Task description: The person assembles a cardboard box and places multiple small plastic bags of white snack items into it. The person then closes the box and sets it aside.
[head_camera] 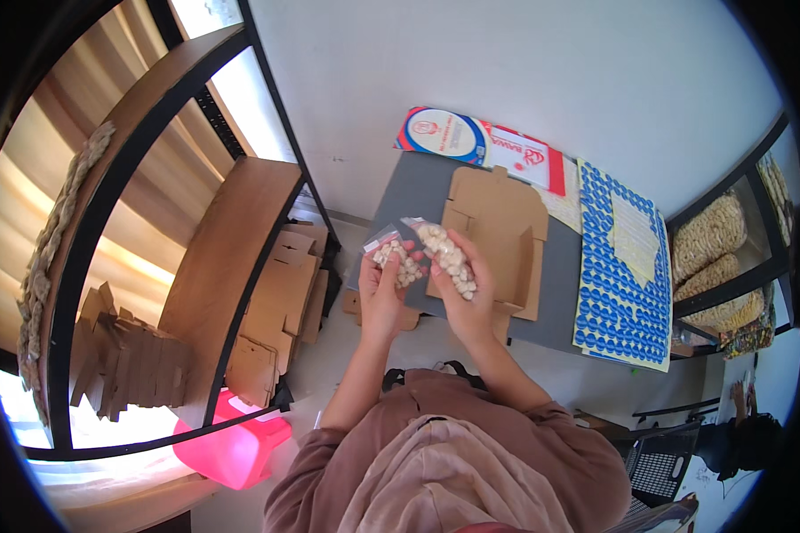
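Observation:
My left hand (pixel 383 293) holds a small clear zip bag (pixel 400 263) filled with pale, bead-like pieces, thumb on its front. In my right hand (pixel 472 313) is a second clear bag (pixel 445 256) of larger cream lumps, gripped lengthwise between thumb and fingers. The two bags are side by side in front of me, above the near left part of a grey table (pixel 400 183). Beyond my right hand an unfolded brown cardboard box (pixel 490 200) lies on the tabletop, with one side flap standing up.
Sheets of blue round stickers (pixel 613 306) cover the table's right end; printed packs (pixel 443 135) lie along the wall. Left stands a shelf rack (pixel 233 220) with cardboard, above a pink plastic stool (pixel 233 443). Bagged braided cord (pixel 710 236) fills a right shelf. Another person (pixel 740 440) is far right.

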Demonstrator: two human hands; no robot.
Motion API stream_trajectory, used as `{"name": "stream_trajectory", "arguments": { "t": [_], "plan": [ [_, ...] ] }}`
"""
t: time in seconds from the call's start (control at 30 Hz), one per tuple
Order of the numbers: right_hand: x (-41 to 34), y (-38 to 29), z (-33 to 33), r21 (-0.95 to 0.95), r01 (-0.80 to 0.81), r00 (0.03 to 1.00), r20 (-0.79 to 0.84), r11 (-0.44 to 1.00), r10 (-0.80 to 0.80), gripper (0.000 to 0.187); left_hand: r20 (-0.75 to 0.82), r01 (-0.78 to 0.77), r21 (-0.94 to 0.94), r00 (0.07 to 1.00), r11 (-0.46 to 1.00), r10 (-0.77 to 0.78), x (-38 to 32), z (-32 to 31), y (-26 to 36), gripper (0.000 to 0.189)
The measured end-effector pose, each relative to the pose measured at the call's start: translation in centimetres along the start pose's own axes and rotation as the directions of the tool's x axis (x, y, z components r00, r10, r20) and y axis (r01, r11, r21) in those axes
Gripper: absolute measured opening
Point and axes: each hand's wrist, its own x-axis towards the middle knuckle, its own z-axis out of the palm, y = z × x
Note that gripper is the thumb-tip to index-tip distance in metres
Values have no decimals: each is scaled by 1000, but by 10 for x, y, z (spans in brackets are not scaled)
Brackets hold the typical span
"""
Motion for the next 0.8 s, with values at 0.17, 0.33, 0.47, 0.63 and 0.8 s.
{"name": "stream_trajectory", "arguments": {
  "t": [0.17, 0.33, 0.47, 0.63, 0.8],
  "plan": [
    [5, 4, -46, -438, 350, 937, 164, 828, -310, 57, 9, 42, -102, 999, 994, -42, 6, 34, -26, 33],
    [3, 19, -52, -440, 401, 915, 153, 804, -373, 68, 75, 25, 39, 997, 999, -28, 18, 48, -28, 42],
    [7, 1, -48, -299, 35, 999, 26, 954, -28, 81, 101, -15, 36, 995, 999, 12, 30, 52, -31, 44],
    [3, 11, -48, 144, -172, 985, 3, 975, 173, 79, 66, 115, -156, 992, 981, -106, 42, 64, -32, 37],
    [4, 19, -48, 98, -220, 962, -145, 971, 232, 76, 72, 80, -302, 996, 950, -61, 65, 39, -26, 34]
  ]
}}
